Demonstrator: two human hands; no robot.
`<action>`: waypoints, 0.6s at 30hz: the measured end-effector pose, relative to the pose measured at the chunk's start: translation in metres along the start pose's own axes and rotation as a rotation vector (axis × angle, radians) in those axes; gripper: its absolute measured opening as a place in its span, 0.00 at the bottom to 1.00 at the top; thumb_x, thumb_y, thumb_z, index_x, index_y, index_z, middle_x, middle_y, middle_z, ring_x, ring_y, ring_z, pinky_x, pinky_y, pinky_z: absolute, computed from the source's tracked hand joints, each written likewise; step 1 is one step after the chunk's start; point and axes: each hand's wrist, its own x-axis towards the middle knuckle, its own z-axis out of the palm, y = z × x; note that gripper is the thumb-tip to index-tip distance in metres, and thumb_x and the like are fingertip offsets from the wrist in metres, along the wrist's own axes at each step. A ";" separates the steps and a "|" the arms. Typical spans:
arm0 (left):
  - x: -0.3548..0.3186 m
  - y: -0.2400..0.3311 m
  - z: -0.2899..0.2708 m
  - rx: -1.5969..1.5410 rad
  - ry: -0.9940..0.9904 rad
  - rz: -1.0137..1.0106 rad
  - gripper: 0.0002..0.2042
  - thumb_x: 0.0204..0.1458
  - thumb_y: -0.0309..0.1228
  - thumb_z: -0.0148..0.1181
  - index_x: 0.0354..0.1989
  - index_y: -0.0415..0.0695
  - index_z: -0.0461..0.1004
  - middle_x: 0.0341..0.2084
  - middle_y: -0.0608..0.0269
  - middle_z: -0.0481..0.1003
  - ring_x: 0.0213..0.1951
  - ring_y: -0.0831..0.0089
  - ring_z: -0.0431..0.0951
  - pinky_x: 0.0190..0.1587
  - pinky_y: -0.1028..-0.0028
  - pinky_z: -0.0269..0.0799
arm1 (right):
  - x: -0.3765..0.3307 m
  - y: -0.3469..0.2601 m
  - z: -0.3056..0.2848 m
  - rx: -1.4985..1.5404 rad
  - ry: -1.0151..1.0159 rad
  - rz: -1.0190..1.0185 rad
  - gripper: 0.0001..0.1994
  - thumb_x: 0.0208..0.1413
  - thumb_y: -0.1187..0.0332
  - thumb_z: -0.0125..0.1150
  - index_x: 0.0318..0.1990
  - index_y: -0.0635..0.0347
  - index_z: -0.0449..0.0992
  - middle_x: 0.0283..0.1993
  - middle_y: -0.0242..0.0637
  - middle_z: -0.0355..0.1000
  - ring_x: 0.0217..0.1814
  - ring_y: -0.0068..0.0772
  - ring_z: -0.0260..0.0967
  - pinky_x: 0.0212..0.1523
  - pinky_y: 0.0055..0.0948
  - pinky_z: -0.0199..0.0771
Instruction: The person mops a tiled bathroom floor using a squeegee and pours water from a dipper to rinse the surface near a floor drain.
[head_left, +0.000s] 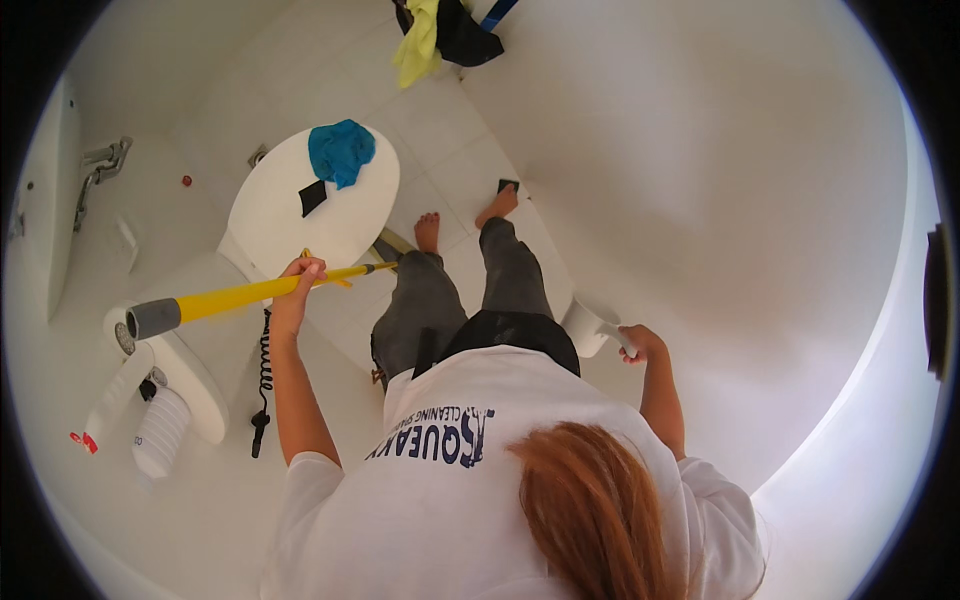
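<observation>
My left hand (298, 275) is closed around a yellow pole (235, 297) with a grey end cap. The pole slants across in front of the toilet's white lid (290, 222), and its thinner far end runs down by my left leg. Whatever is fixed to its lower end is mostly hidden. On the lid lie a crumpled blue cloth (341, 152) and a small black pad (313, 198). Low at my right side, my right hand (641, 346) grips the handle of a white jug (587, 327). The inside of the jug cannot be made out.
A cistern (190, 385) behind the toilet carries a white bottle (162, 432) and a clear bottle with a red tip (120, 398). A coiled black cord (265, 360) hangs nearby. Left is a basin (62, 200); a yellow cloth (420, 45) is far ahead. A wall closes the right.
</observation>
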 end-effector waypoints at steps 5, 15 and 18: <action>-0.006 -0.025 -0.006 -0.046 -0.008 0.029 0.12 0.49 0.38 0.51 0.32 0.41 0.70 0.26 0.68 0.70 0.35 0.78 0.67 0.47 0.77 0.58 | 0.003 0.007 -0.001 0.032 0.050 -0.009 0.16 0.55 0.57 0.43 0.40 0.62 0.64 0.22 0.42 0.65 0.18 0.33 0.63 0.17 0.30 0.67; -0.036 -0.032 -0.015 -0.033 0.028 0.050 0.12 0.50 0.38 0.50 0.33 0.41 0.70 0.25 0.67 0.70 0.35 0.78 0.68 0.48 0.77 0.56 | 0.009 0.007 0.000 0.090 0.016 -0.106 0.16 0.55 0.58 0.43 0.41 0.62 0.63 0.22 0.41 0.64 0.16 0.32 0.61 0.16 0.29 0.64; -0.028 -0.034 -0.014 -0.060 0.046 0.093 0.12 0.51 0.38 0.50 0.33 0.41 0.70 0.25 0.67 0.71 0.36 0.77 0.68 0.49 0.77 0.56 | 0.010 0.011 0.005 0.190 -0.058 -0.161 0.15 0.55 0.59 0.43 0.41 0.62 0.63 0.21 0.40 0.64 0.16 0.32 0.60 0.16 0.29 0.63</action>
